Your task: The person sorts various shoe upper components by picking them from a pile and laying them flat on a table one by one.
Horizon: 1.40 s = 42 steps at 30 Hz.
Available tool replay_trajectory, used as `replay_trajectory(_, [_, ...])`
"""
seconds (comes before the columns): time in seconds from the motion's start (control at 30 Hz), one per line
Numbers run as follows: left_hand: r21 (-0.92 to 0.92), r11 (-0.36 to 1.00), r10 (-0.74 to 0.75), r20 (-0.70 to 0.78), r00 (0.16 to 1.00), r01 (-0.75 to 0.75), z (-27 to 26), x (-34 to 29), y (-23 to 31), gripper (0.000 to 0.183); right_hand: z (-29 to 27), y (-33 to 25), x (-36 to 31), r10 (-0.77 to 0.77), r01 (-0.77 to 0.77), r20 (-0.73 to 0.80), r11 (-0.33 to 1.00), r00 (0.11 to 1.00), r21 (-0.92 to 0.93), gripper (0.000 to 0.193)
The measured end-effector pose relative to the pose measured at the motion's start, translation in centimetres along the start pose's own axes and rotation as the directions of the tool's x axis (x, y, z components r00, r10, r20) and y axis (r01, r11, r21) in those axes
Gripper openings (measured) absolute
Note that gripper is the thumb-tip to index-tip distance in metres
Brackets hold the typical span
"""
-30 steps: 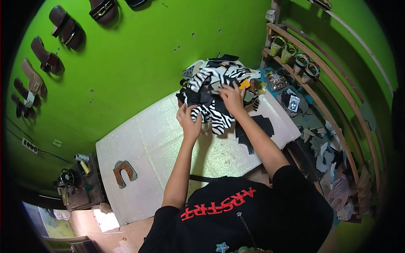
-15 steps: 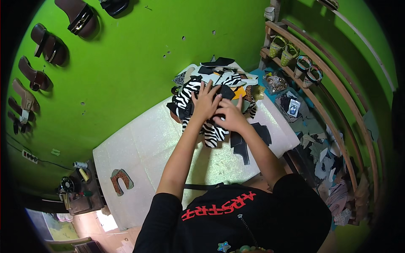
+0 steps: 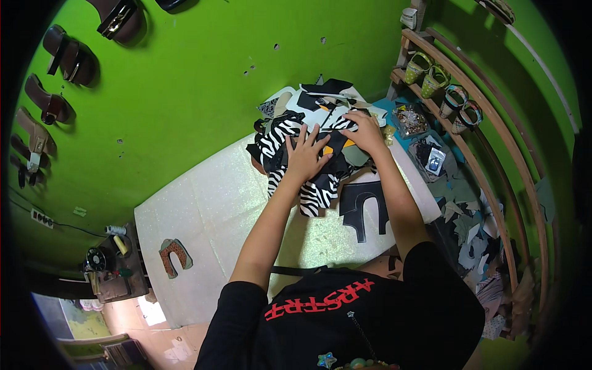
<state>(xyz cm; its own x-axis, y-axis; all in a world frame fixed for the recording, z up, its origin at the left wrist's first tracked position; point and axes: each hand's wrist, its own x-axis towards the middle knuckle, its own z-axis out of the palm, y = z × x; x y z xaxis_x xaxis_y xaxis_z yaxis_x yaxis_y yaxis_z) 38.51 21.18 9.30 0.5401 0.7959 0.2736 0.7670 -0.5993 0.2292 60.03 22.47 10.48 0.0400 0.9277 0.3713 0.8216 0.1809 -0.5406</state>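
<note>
A heap of cut material scraps lies on the far part of the table, with zebra-print pieces (image 3: pixel 317 196), black pieces, white pieces and a bit of orange. Fingers spread, my left hand (image 3: pixel 303 157) lies flat on the middle of the heap. My right hand (image 3: pixel 368 134) reaches over its right side, fingers apart and bent onto the scraps beside a small zebra-print piece; no firm grip shows. Below my right forearm rests a black U-shaped cut piece (image 3: pixel 354 219), partly covered by that arm.
A glittery whitish cover (image 3: pixel 209 216) spreads over the table, with brown-patterned U-shaped pieces (image 3: pixel 176 258) at its left. Sandals (image 3: pixel 46 102) hang on the green wall. Right stand a wooden rack (image 3: pixel 478 92) with small shoes, a clear box (image 3: pixel 410 120) and many scraps. A sewing machine (image 3: pixel 95 259) stands far left.
My right hand has moved up and right, away from my left hand, which stays on the heap with fingers spread. More of the black U-shaped piece shows. The view has shifted slightly.
</note>
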Motion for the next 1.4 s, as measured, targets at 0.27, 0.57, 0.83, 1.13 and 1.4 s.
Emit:
replay_trajectory(0.27, [0.014,1.000,-0.023,-0.010,1.000,0.024,-0.3,-0.5,0.2,0.047,0.0,-3.0,-0.3,0.004,-0.010,-0.075,0.997,0.997,-0.078,0.020])
replay_trajectory(0.57, [-0.093,0.995,-0.063,-0.256,0.965,0.041,-2.9,3.6,1.4,0.033,-1.4,-1.3,0.1,0.097,-0.039,-0.169,0.947,0.981,0.318,0.022])
replay_trajectory(0.83, [-0.053,0.985,0.122,-0.456,0.882,-0.164,-3.4,6.4,1.7,0.028,-1.0,0.2,-0.4,0.133,-0.039,-0.167,0.880,0.977,0.474,0.022])
replay_trajectory(1.13, [-0.872,0.489,-0.408,-0.221,0.886,0.008,-5.0,4.8,0.1,0.015,-2.4,1.1,0.8,0.380,0.137,-0.441,0.611,0.813,0.780,0.024])
replay_trajectory(1.4, [-0.995,0.026,-0.525,0.070,0.848,0.098,-4.3,2.7,-0.8,0.021,-2.4,-1.6,1.1,0.390,0.084,-0.381,0.598,0.838,0.797,0.014])
